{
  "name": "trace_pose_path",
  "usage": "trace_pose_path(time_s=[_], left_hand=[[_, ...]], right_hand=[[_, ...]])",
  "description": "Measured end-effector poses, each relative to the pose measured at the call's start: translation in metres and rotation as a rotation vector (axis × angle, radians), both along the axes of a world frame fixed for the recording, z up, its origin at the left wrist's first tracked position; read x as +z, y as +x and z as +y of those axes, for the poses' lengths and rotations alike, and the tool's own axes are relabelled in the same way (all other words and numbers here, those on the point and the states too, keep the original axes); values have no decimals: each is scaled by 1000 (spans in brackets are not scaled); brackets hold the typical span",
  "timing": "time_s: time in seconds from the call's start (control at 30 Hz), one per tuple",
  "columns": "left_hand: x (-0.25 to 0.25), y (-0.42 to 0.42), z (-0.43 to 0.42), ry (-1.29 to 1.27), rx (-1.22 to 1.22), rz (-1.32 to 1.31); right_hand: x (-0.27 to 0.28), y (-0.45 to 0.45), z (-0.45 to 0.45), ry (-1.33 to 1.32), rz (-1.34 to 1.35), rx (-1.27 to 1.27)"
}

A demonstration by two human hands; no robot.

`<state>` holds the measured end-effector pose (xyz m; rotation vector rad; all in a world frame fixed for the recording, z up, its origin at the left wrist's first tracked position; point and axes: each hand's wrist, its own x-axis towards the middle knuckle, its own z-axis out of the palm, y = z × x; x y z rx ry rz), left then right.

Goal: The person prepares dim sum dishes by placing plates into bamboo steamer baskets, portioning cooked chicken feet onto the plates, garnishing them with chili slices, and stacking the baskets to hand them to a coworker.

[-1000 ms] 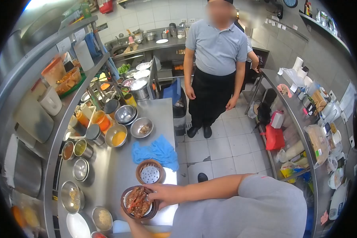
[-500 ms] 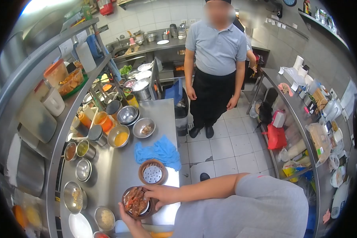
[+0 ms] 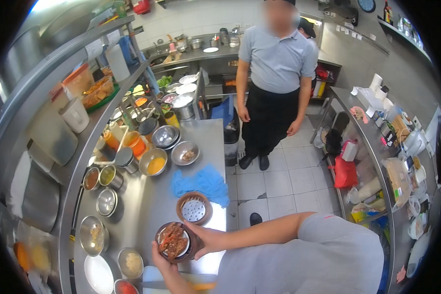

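Observation:
A round brown pot (image 3: 198, 244) stands at the near end of the steel counter, with a white dish inside it. Saucy reddish-brown pieces of meat (image 3: 173, 240) are heaped in the dish. Around the pot's left and near side curls my left hand (image 3: 162, 259). My right hand (image 3: 209, 240) grips the opposite side, thumb and fingers spread along the wall. Just beyond is a second brown round pot (image 3: 208, 215) with a perforated metal disc (image 3: 193, 209) in it. A crumpled blue cloth (image 3: 201, 183) lies behind that.
Metal bowls (image 3: 94, 236), a white plate (image 3: 99, 274) and a cutting board (image 3: 154, 275) surround the work spot. A bowl of yellow liquid (image 3: 156, 165) stands further back. A steel shelf (image 3: 125, 95) overhangs the left. A person in an apron (image 3: 274, 68) stands beyond the counter.
My right hand has moved from the meat onto the pot's side. The meat now lies lower, showing more of the white dish. My view has shifted slightly.

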<state>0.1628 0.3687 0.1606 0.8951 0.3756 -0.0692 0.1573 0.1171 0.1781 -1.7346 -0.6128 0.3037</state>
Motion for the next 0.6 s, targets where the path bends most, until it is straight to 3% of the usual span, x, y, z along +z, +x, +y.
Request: trace_pose_path(time_s=[0.2, 0.3, 0.37, 0.47, 0.53, 0.6], left_hand=[[-6, -1, -8, 100, 48, 28], [-16, -1, -1, 49, 26, -10], [-16, -2, -3, 23, -21, -25], [-26, 2, 7, -74, -164, -49], [-43, 8, 11, -53, -165, -4], [-52, 11, 11, -28, -171, 43]], right_hand=[[-8, 4, 4, -52, 87, -63], [-30, 10, 12, -59, 326, -84], [-10, 12, 5, -196, 331, -28], [-5, 12, 3, -83, 442, 40], [-55, 17, 9, -73, 475, 34], [-65, 16, 10, -56, 508, 25]])
